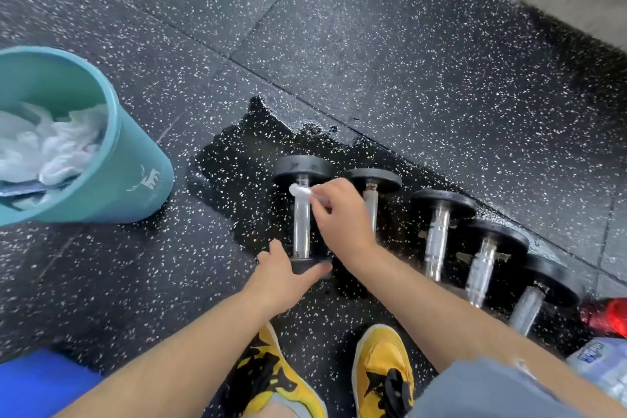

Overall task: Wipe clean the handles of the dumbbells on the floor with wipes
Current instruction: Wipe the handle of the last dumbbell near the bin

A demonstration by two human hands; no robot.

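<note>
Several black dumbbells with chrome handles lie side by side on the speckled rubber floor. The leftmost dumbbell (pixel 301 224) is the one under my hands. My right hand (pixel 339 210) pinches a small white wipe (pixel 300 191) against the far end of its handle, close to the far weight head. My left hand (pixel 288 268) rests with spread fingers on the near weight head, thumb to the right. The neighbouring dumbbells (pixel 437 234) run off to the right, untouched.
A teal bucket (pixel 135 159) with crumpled white wipes inside stands at the left. A wet dark patch (pixel 237 159) spreads around the dumbbells. A red-capped bottle (pixel 610 319) and a water bottle (pixel 597 360) lie at the right. My yellow shoes (pixel 380 373) are below; a blue mat (pixel 40 380) at bottom left.
</note>
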